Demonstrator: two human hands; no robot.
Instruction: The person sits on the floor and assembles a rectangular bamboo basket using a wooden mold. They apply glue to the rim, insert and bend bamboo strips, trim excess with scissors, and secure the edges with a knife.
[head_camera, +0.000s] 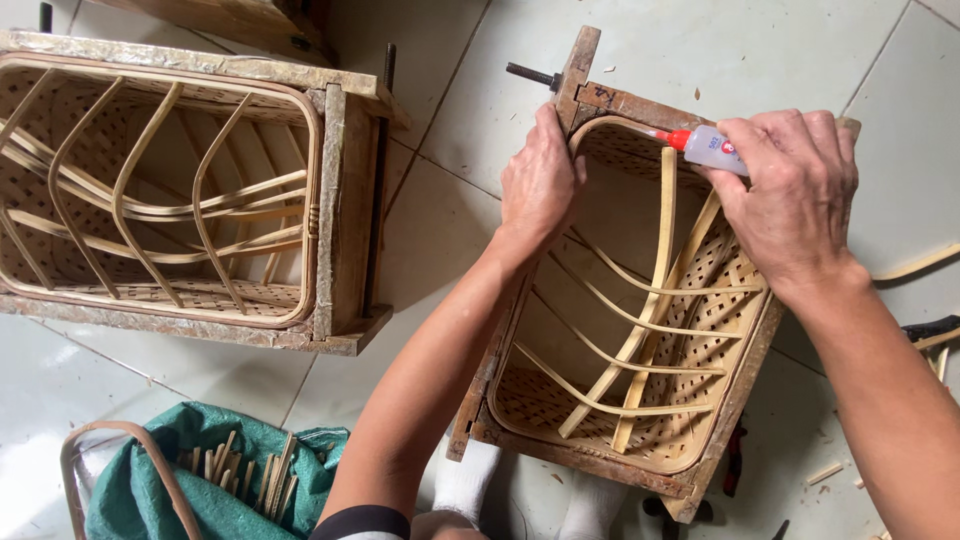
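- At the far left, a second woven basket in a wooden frame (180, 190) lies on its side on the tiled floor (780, 50), its opening towards the camera, curved bamboo ribs crossing inside it.
- Below it sits a green bag (150, 490) of short bamboo strips, with a bent cane loop (120, 440) leaning over its near edge.
- The left hand (538, 185) rests on the upper left corner of the basket being worked (640, 300). Its fingers are curled close together over the rim of the wooden frame (590, 100), pressing down on it; they grip the frame's edge and hold nothing loose.
- A dark threaded bolt (530, 74) sticks out of that frame corner just above the left hand, pointing left.
- The worked basket sits in the middle right, between the person's feet in white socks (470, 485) and the hands. Its long axis runs from the near edge, low in the view, up and away, tilted slightly to the right. Thin bamboo ribs (640, 330) cross its inside.
- The right hand (790, 190) closes round a small glue bottle (712, 147), fingers wrapped tightly about its body. The bottle lies nearly level, its long axis left to right, and its red nozzle (675, 138) points left, the tip touching the rim beside the top of an upright rib.
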